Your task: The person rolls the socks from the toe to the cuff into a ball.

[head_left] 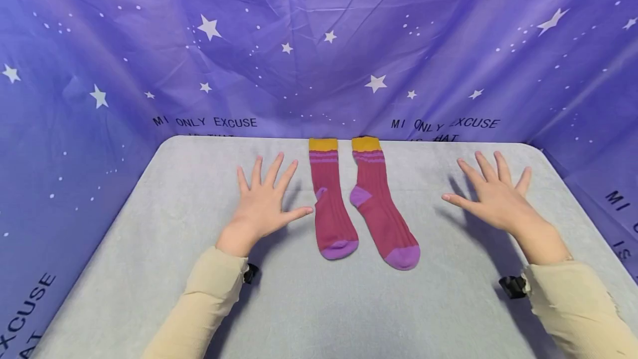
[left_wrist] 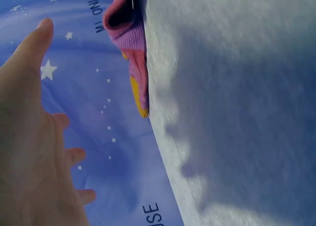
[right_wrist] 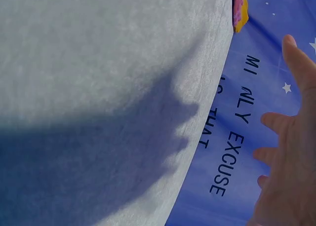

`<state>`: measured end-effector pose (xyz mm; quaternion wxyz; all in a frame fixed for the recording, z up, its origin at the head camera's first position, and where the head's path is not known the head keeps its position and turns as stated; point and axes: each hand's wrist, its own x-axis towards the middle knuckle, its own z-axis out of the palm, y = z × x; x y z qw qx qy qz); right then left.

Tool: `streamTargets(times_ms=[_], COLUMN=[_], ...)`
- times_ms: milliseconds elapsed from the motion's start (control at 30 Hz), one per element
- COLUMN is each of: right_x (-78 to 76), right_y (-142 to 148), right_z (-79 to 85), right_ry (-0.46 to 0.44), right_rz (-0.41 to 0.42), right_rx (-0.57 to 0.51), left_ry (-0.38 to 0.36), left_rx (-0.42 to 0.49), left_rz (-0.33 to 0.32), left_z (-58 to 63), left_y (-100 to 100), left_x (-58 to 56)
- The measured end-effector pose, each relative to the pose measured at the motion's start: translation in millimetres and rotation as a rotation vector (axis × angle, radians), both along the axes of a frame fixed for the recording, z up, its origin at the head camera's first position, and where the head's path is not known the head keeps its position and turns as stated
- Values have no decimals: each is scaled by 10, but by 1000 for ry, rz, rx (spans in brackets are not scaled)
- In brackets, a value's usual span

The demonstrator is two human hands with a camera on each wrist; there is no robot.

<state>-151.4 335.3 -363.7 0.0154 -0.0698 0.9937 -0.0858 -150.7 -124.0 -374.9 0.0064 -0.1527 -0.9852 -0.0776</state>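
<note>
Two maroon socks lie flat side by side, the left sock [head_left: 331, 209] and the right sock [head_left: 381, 198]. Both have mustard cuffs at the far table edge, purple stripes, and purple heels and toes. To their left my left hand [head_left: 261, 206] is spread above the table, its thumb tip close beside the left sock in the head view. My right hand [head_left: 500, 201] is spread too, off to the right of the right sock. Neither hand holds anything. The left wrist view catches the socks [left_wrist: 133, 43] edge-on; in the right wrist view a mustard cuff [right_wrist: 241, 15] shows at the top.
A light grey cloth-covered table [head_left: 319, 314] with rounded far corners carries the socks. Behind it and along both sides hangs a purple-blue curtain [head_left: 309, 82] with white stars and lettering. Black wrist cameras sit below both beige sleeves [head_left: 573, 303].
</note>
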Motion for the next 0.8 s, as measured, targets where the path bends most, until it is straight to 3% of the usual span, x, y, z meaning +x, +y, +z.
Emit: streamTargets(times_ms=[800], right_x=[-82], right_y=[-167], right_z=[68], right_ry=[-38], right_rz=[38], right_rx=[-37], left_ry=[-14], left_rx=[58], left_rz=[-121], left_z=[-34], left_y=[442], left_x=[229])
